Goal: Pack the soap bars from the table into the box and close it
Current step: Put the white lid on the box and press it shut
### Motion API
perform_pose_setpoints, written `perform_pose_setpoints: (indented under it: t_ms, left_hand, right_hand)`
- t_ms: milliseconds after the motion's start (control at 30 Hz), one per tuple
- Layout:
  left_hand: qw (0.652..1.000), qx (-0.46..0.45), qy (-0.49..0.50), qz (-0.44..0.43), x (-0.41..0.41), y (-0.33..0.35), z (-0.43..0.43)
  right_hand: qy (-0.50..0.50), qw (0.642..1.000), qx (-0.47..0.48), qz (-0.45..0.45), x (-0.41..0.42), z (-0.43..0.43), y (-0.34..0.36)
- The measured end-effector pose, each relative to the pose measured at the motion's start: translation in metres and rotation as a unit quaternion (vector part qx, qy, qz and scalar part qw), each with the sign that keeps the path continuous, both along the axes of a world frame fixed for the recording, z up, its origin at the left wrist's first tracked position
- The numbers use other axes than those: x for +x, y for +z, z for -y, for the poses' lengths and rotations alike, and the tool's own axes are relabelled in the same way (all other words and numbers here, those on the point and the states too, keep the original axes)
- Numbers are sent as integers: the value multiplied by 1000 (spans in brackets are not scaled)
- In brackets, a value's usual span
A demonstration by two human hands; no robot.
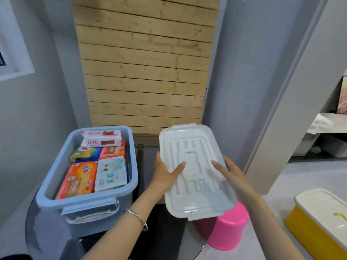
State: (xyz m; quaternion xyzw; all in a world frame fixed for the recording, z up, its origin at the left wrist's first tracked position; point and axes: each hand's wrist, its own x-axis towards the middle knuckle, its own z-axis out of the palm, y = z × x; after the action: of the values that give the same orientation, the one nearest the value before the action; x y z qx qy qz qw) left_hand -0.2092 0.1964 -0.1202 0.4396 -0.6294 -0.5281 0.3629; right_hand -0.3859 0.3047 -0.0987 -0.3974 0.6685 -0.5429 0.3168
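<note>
Head view: left hand (165, 174) and right hand (231, 172) clasp a ribbed translucent lid (197, 200) beside the blue plastic box (75, 204) of wrapped soap bars (110, 174)

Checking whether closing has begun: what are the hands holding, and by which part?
The white lid, held beside the open blue box: left hand grips its left long edge, right hand its right long edge, thumbs on top.
</note>
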Motion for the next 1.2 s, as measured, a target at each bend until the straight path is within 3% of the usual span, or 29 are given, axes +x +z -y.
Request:
perform_pose_setpoints:
  t_ms: [133, 300, 500, 633, 767, 867, 933, 1000, 1067, 1200]
  left_hand:
    - [974, 141, -37, -174, 8, 76, -1]
    - [920, 203, -124, -310, 49, 141, 0]
    - [895, 170, -84, -403, 106, 166, 2]
    - [877, 114, -87, -458, 142, 177, 5]
    - [877, 66, -135, -456, 168, 186, 13]
    - [909, 18, -144, -390, 185, 192, 18]
    - [948, -49, -81, -304, 195, 198, 20]
    - [969, -115, 10, -218, 208, 200, 24]
    - [970, -144, 88, -176, 222, 197, 32]
    - [977, -121, 167, -46, 247, 166, 61]
  right_hand:
    - [3, 995, -68, -77, -1, -8, 73]
    - [41, 977, -85, -192, 26, 5, 148]
    - [99, 941, -128, -298, 110, 36, 180]
    - [241, 928, -96, -267, 184, 57, 177]
    - [272, 921, -149, -236, 234, 78, 182]
    - [240, 937, -198, -161, 248, 90, 192]
    - [209, 946, -224, -104, 248, 93, 198]
    - [196, 956, -219, 9, 243, 94, 199]
    - [189, 956, -198, 109, 238, 95, 194]
    - [157, 965, -118, 175, 225, 105, 165]
